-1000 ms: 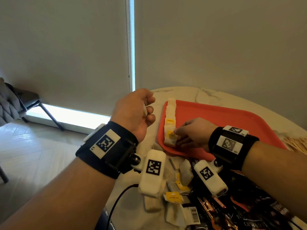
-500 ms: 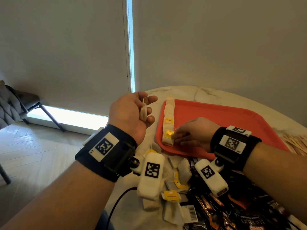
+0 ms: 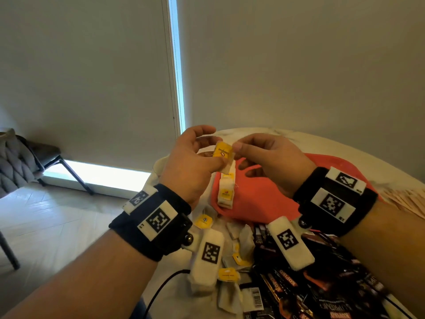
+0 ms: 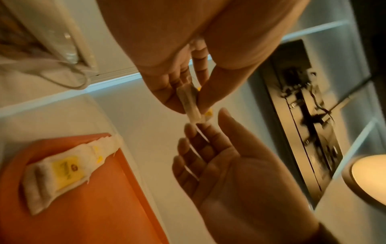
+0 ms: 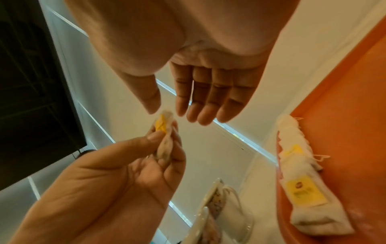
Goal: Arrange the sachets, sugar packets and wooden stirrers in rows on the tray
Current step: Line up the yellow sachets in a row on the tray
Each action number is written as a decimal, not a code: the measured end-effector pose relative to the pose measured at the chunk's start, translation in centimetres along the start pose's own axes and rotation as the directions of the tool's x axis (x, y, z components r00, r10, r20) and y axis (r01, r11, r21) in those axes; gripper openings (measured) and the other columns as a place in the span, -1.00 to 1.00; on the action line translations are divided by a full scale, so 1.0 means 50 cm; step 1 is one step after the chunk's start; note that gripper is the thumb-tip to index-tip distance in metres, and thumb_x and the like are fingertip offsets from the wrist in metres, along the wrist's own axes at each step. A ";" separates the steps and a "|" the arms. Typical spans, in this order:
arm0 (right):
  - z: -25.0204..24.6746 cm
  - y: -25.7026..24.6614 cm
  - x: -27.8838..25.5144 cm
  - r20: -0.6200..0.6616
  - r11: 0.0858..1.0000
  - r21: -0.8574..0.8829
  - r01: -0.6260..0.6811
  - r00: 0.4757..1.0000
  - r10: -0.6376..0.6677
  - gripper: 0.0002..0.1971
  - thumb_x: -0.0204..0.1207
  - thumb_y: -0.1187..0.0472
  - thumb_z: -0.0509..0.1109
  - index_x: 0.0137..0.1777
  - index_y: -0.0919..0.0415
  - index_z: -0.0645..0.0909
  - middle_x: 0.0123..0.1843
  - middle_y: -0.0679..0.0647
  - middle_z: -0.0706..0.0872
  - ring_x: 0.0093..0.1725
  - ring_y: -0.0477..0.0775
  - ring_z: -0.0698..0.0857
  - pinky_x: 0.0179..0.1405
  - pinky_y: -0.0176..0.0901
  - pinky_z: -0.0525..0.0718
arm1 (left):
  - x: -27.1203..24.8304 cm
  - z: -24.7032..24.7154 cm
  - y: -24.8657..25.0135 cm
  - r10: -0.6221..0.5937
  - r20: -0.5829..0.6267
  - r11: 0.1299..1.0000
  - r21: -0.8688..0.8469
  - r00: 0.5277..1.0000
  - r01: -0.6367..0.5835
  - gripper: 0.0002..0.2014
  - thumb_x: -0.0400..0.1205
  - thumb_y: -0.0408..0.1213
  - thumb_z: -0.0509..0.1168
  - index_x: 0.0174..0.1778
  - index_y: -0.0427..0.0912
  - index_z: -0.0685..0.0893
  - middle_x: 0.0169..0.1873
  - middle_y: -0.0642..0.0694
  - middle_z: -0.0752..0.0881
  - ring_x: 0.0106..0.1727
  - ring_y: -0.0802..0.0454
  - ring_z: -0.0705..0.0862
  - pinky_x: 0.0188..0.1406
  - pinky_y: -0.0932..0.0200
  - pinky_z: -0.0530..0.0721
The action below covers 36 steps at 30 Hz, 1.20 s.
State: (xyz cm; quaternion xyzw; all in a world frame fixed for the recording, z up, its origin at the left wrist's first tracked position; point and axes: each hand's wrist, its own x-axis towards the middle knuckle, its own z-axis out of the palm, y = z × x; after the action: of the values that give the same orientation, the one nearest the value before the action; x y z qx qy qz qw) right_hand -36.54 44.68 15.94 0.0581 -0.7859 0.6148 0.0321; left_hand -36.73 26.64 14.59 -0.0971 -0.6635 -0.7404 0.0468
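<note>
My left hand [image 3: 215, 157] is raised over the near left corner of the orange tray [image 3: 259, 203] and pinches a white tea bag with a yellow tag [image 3: 223, 153] between thumb and fingers. My right hand [image 3: 239, 155] faces it with straight fingers, its thumb and fingertips [image 5: 200, 115] right at the bag's top end [image 5: 164, 130] but not closed on it. A row of tea bags [image 3: 226, 192] lies along the tray's left edge, also seen as the row [image 4: 58, 171] in the left wrist view.
Loose tea bags [image 3: 239, 256] and dark coffee sachets [image 3: 310, 291] lie heaped on the round white table in front of the tray. Wooden stirrers [image 3: 409, 199] lie at the right edge. A grey chair [image 3: 20, 162] stands on the floor far left.
My right hand has left the row on the tray and risen to meet the tea bag. My left hand has carried that bag to the right, over the tray's corner.
</note>
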 end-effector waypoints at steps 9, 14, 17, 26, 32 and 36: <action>-0.037 -0.009 -0.001 -0.182 0.939 0.042 0.341 0.927 -0.329 -0.97 0.63 0.25 0.51 -0.03 0.10 0.77 -0.10 0.01 0.82 -0.09 -0.05 0.76 -0.05 -0.13 0.72 | -0.006 0.015 0.026 0.087 -0.010 0.993 0.087 0.996 -0.086 -0.51 0.58 -0.54 0.48 0.34 0.03 0.62 0.21 -0.04 0.77 0.17 0.01 0.81 0.02 0.16 0.79; -0.054 -0.012 0.019 -0.130 0.953 0.152 0.263 0.961 -0.245 -0.92 0.67 0.29 0.45 -0.05 0.13 0.72 -0.13 0.06 0.80 -0.05 0.08 0.76 0.06 0.02 0.74 | 0.015 0.023 0.055 0.047 0.024 0.981 0.188 0.999 -0.051 -0.80 0.70 -0.23 0.43 0.23 0.04 0.74 0.11 0.03 0.81 0.18 0.06 0.78 0.21 -0.01 0.75; -0.052 -0.017 0.027 -0.088 0.957 0.105 0.269 0.961 -0.261 -0.96 0.69 0.29 0.42 0.02 0.24 0.69 -0.13 0.13 0.81 -0.11 0.06 0.79 0.00 0.00 0.80 | 0.034 0.033 0.072 0.051 0.098 0.946 0.313 0.994 -0.080 -0.83 0.69 0.00 0.45 0.15 0.08 0.80 0.01 0.08 0.86 0.15 0.09 0.80 0.15 0.04 0.75; -0.057 -0.021 0.104 -0.089 0.950 0.298 0.090 0.994 -0.067 -0.69 0.54 0.44 0.54 0.24 0.26 0.63 0.04 0.35 0.83 -0.05 0.22 0.87 -0.09 0.04 0.83 | 0.152 0.068 0.076 -0.075 0.034 0.903 0.427 0.997 0.054 -0.93 0.65 -0.21 0.53 0.01 -0.05 0.82 -0.07 -0.07 0.88 0.04 -0.02 0.86 0.16 -0.09 0.86; -0.069 0.027 0.210 -0.210 0.967 0.249 -0.059 0.971 0.113 -0.78 0.53 0.52 0.49 0.01 0.22 0.62 -0.14 0.28 0.77 -0.35 0.13 0.79 -0.14 0.09 0.85 | 0.245 0.098 0.044 -0.289 -0.012 0.920 0.274 0.957 0.281 -0.82 0.72 -0.23 0.46 0.19 -0.19 0.73 0.06 -0.17 0.82 0.05 -0.04 0.82 0.17 -0.07 0.85; -0.087 0.086 0.289 -0.266 0.953 0.174 -0.248 0.920 0.288 -0.79 0.51 0.53 0.49 -0.13 0.23 0.62 -0.27 0.27 0.72 -0.37 0.19 0.75 -0.12 0.16 0.85 | 0.306 0.113 0.018 -0.389 -0.094 0.893 0.207 0.916 0.400 -0.72 0.76 -0.16 0.37 0.31 -0.24 0.65 0.09 -0.19 0.74 0.08 -0.12 0.78 0.21 -0.12 0.82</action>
State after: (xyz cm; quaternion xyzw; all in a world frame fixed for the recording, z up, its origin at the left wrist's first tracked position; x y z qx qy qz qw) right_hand -51.50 49.17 14.60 -0.1383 -0.7294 0.6675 0.0576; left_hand -51.04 33.03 19.17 0.0638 -0.7466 -0.6577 -0.0774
